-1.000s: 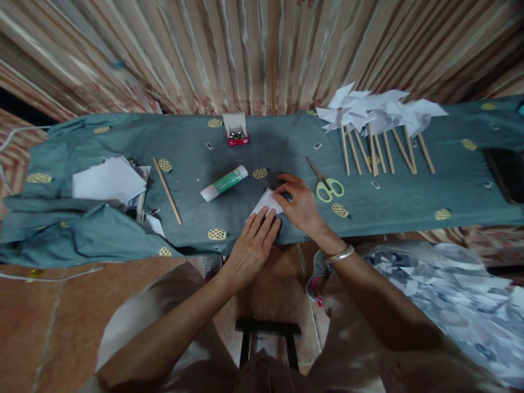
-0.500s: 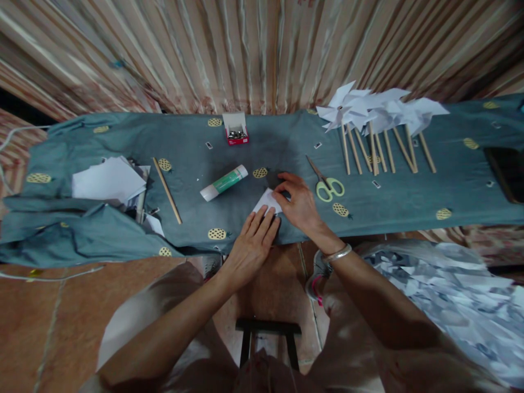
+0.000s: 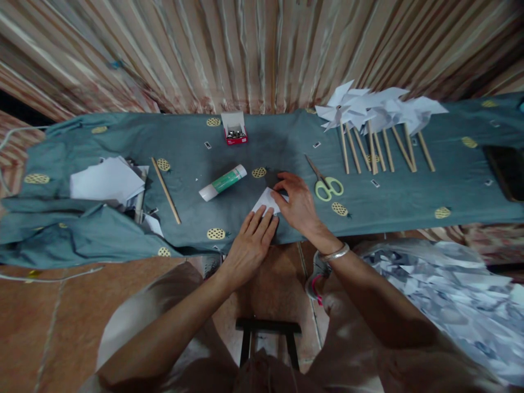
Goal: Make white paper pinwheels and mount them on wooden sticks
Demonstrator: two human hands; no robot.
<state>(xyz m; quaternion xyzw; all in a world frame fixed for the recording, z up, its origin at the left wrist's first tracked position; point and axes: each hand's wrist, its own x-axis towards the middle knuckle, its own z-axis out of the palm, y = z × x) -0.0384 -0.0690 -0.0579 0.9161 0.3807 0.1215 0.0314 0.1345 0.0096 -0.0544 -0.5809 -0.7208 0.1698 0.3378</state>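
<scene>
A small folded piece of white paper lies on the cloth near its front edge. My left hand rests flat on the paper's lower part, its fingers stretched out. With thumb and fingertips bent together, my right hand grips the paper's right side; its fingers hide that corner. Right of this hand lie scissors with light green handles, blades parted a little. To the left, a green and white glue stick lies on its side.
Paper pinwheels on wooden sticks lie at the back right. An open red box holds small metal pieces. A loose stick and stacked paper sheets lie left. A dark phone-like object is far right; a bag of paper pieces stands below.
My right hand's fingers have shifted slightly on the paper, and a bit more of its right part shows. My left hand stays pressed on it. The view has moved a little.
</scene>
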